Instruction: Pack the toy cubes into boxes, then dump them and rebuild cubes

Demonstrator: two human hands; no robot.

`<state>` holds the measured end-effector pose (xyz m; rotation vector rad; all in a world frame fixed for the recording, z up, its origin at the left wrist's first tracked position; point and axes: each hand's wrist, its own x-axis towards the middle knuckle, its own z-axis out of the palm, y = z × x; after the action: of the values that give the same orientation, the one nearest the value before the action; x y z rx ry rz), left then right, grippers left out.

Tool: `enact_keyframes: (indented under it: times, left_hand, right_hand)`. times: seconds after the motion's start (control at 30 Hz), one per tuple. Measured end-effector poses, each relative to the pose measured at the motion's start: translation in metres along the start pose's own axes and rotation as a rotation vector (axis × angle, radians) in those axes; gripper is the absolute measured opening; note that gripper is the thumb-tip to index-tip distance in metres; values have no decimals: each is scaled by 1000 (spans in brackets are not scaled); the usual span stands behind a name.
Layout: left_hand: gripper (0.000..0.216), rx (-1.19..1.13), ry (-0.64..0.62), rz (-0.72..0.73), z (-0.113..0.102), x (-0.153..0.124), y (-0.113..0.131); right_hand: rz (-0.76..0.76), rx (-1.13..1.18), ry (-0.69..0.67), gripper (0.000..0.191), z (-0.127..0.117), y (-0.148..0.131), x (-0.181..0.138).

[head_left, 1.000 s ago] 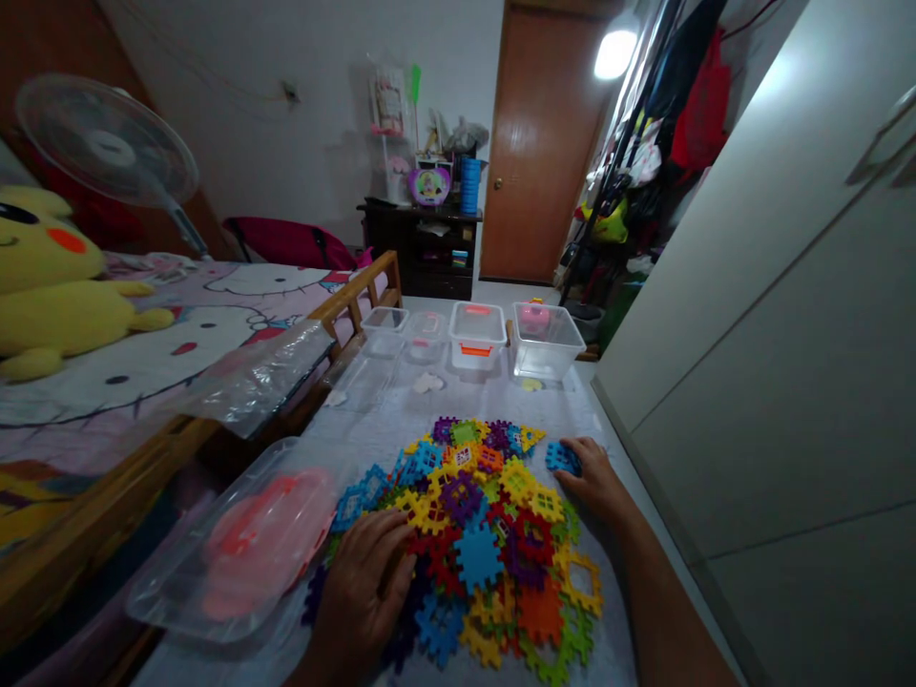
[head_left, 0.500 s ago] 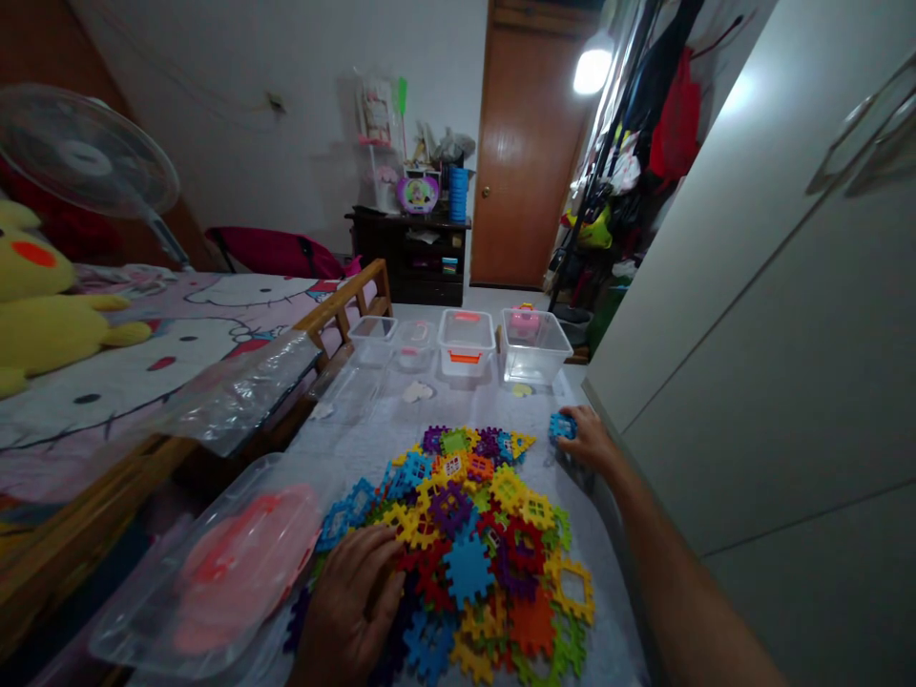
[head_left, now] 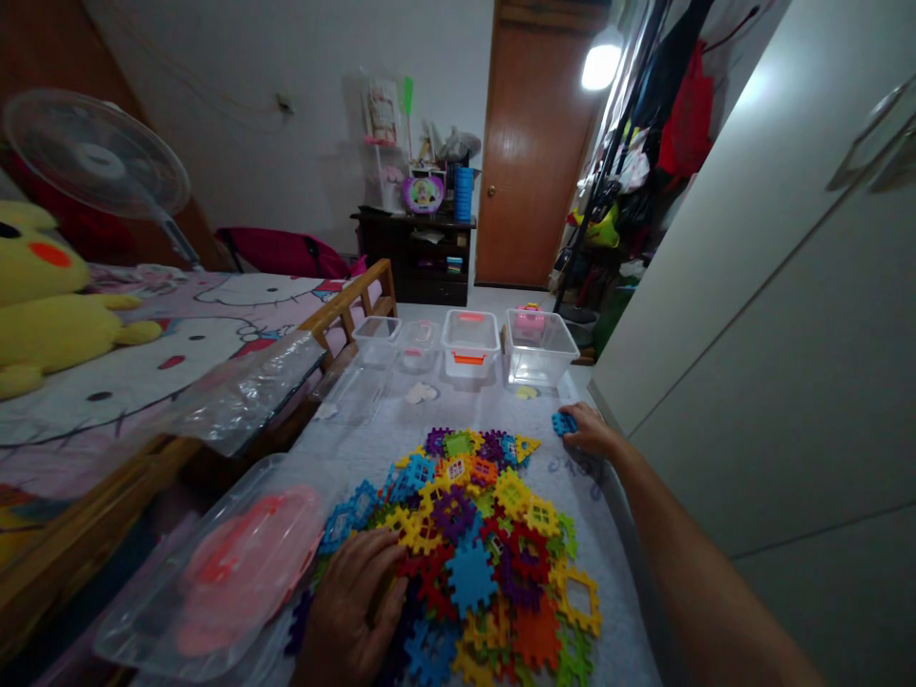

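A heap of colourful interlocking plastic tiles (head_left: 476,544) lies on the grey cloth-covered table (head_left: 372,434). My left hand (head_left: 354,611) rests flat on the near left side of the heap, fingers spread over the tiles. My right hand (head_left: 591,431) reaches out past the heap's far right corner, its fingers closed on a single blue tile (head_left: 563,423) just above the cloth. That blue tile is apart from the heap, short of the large clear bin (head_left: 540,347).
Several clear plastic boxes stand in a row at the table's far end, one with an orange latch (head_left: 469,342). A clear lid with a pink handle (head_left: 221,568) lies at near left. A bed with a yellow plush (head_left: 50,305) borders the left; a white wardrobe (head_left: 773,315) the right.
My right hand has carried the blue tile from the heap's right edge forward, away from the heap, toward the clear bins. My left hand has stayed on the heap.
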<state>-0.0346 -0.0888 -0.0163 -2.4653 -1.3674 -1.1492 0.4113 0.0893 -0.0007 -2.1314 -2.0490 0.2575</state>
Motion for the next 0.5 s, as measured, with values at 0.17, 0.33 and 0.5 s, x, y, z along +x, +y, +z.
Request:
enact_keyframes:
  times: [0.17, 0.33, 0.5]
  left_hand:
    - [27, 5, -9, 1, -1, 2, 0]
    - [26, 6, -9, 16, -3, 4, 1]
    - [25, 10, 10, 16, -4, 7, 4]
  right_hand:
    - [-15, -10, -18, 52, -3, -2, -4]
    - [-12, -20, -22, 50, -5, -5, -11]
    - [-2, -30, -41, 51, -8, -8, -19]
